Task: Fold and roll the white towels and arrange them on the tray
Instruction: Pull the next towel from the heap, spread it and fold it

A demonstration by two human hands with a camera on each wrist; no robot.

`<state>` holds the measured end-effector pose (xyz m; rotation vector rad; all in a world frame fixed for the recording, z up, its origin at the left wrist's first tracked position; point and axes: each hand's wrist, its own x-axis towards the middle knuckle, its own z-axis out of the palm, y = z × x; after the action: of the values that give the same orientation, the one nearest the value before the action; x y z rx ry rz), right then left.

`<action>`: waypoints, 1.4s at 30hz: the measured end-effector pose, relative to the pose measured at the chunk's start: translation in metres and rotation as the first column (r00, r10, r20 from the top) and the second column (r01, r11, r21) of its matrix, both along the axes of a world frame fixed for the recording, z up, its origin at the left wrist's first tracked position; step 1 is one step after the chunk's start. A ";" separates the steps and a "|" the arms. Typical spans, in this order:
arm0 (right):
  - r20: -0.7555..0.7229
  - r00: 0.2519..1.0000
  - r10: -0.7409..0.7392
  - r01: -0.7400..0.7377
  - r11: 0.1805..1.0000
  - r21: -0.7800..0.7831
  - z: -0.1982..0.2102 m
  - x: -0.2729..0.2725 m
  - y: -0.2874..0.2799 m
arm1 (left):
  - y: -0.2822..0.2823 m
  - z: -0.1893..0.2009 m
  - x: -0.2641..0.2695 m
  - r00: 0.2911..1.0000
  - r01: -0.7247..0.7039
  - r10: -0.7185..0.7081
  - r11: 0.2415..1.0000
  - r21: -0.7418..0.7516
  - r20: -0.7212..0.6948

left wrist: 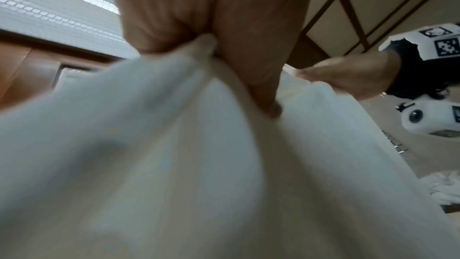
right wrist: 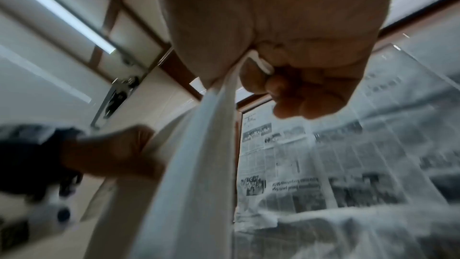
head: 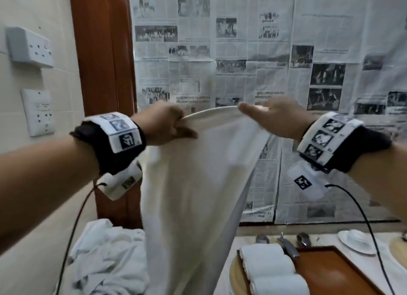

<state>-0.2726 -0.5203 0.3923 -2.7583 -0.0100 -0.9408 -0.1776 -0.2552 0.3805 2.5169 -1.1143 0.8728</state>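
The left hand (head: 164,123) and right hand (head: 275,118) hold one towel (head: 193,184) up by its top edge, which spans between them. The left fingers (left wrist: 159,27) are curled tight, bunching a corner; the right fingers (right wrist: 306,94) fold over, clamping the hem against the thumb. The cloth hangs below both sets of fingers. Far below the right fingers, rolled towels (head: 268,270) lie on the tray (head: 330,270). Below the left fingers lies a crumpled pile (head: 105,255).

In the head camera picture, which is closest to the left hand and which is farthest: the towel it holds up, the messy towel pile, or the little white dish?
1. Held towel: gripped by the left hand.
2. Towel pile: lower left, below it.
3. White dish: far lower right.
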 end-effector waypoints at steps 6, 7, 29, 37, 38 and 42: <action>-0.536 0.794 0.288 -0.239 0.958 0.161 -0.039 -0.035 -0.002 | 0.050 -0.038 -0.020 0.902 0.006 0.143 0.940 0.341 -0.408; -0.657 0.645 0.390 -0.291 0.921 0.261 -0.046 -0.041 -0.003 | 0.055 -0.046 -0.032 0.810 0.117 0.116 0.929 0.352 -0.575; -0.033 0.992 -0.125 0.122 0.990 -0.068 -0.113 0.113 -0.016 | 0.013 -0.085 0.081 0.859 -0.486 0.490 0.872 0.064 -0.149; -0.131 0.990 -0.059 0.052 0.997 -0.054 -0.140 0.061 -0.019 | 0.045 -0.126 0.048 0.935 -0.335 0.334 0.942 0.014 -0.118; -0.316 0.945 -0.083 0.042 0.990 -0.134 -0.167 0.054 -0.018 | 0.047 -0.156 0.043 0.918 -0.312 0.329 0.944 0.106 -0.220; -0.874 0.468 -0.133 -0.232 0.936 -0.266 -0.295 0.026 0.001 | 0.046 -0.293 0.015 0.659 0.029 0.406 0.827 0.562 -0.632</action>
<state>-0.2465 -0.5190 0.0973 -3.1810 -0.0949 0.7171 -0.1630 -0.2089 0.0874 2.9868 -0.8525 -0.5507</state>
